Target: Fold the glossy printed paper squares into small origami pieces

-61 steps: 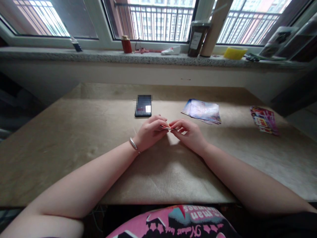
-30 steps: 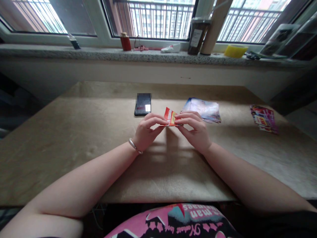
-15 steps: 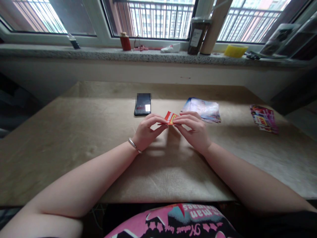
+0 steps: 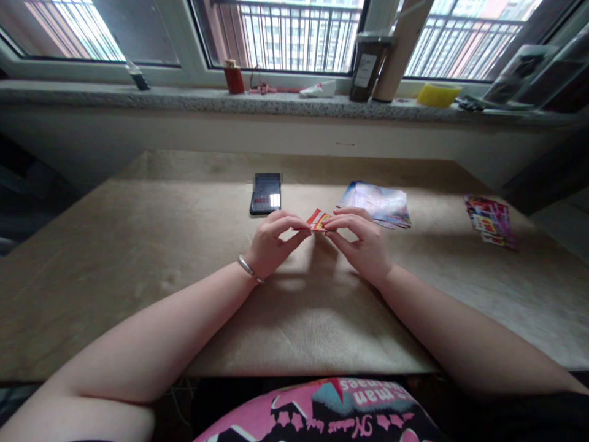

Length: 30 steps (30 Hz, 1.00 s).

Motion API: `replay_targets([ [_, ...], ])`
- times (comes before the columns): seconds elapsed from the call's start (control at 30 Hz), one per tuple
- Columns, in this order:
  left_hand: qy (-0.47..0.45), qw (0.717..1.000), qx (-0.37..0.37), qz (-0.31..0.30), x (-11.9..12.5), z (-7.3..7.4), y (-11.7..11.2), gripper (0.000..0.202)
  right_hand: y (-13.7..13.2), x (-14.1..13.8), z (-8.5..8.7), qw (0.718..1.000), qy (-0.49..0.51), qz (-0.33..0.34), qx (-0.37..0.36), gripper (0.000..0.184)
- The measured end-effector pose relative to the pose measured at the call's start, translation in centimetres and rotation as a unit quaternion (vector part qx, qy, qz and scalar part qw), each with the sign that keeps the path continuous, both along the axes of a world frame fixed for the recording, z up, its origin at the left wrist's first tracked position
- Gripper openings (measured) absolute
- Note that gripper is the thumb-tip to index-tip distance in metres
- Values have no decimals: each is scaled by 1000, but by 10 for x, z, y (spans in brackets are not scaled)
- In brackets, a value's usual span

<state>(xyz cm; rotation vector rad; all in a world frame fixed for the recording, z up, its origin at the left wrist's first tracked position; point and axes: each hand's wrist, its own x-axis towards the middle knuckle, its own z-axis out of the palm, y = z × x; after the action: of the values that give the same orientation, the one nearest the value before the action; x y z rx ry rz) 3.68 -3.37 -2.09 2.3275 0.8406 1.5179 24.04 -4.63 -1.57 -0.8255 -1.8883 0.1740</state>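
Between my two hands is a small red and yellow printed piece [image 4: 317, 220], thin like folded paper or a packet; its exact kind is unclear. My left hand [image 4: 278, 238] pinches its left edge between thumb and fingers. On the opposite edge, my right hand [image 4: 359, 236] pinches with thumb below and fingers above. The piece is held a little over the table, and the fingers cover most of it. Just beyond my right hand lies a fanned pile of pale blue cards or sheets [image 4: 384, 202]. A black phone [image 4: 265, 195] rests beyond my left hand.
Colourful printed packets [image 4: 491, 222] lie at the right of the brown table [image 4: 138, 245]. Along the stone windowsill [image 4: 184, 98] stand a red bottle [image 4: 234, 77], a dark lidded jar [image 4: 367, 67], a cardboard tube [image 4: 391, 61] and a yellow object [image 4: 438, 95].
The red and yellow piece tilts slightly flatter, and the right fingers have shifted a little on it. Both hands keep their pinch; the other things stay where they were.
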Motion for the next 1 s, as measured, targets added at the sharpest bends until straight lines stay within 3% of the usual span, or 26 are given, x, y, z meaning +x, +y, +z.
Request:
replay_targets([
  [0.47, -8, 1000, 13, -11, 2, 1, 1, 3, -1, -2, -1, 999, 20, -31, -2, 9],
  [0.73, 75, 996, 55, 16, 2, -1, 2, 4, -2, -3, 4, 999, -26, 15, 15, 10],
  [1.0, 58, 996, 66, 10, 3, -1, 3, 13, -5, -5, 5, 999, -22, 15, 23, 9],
])
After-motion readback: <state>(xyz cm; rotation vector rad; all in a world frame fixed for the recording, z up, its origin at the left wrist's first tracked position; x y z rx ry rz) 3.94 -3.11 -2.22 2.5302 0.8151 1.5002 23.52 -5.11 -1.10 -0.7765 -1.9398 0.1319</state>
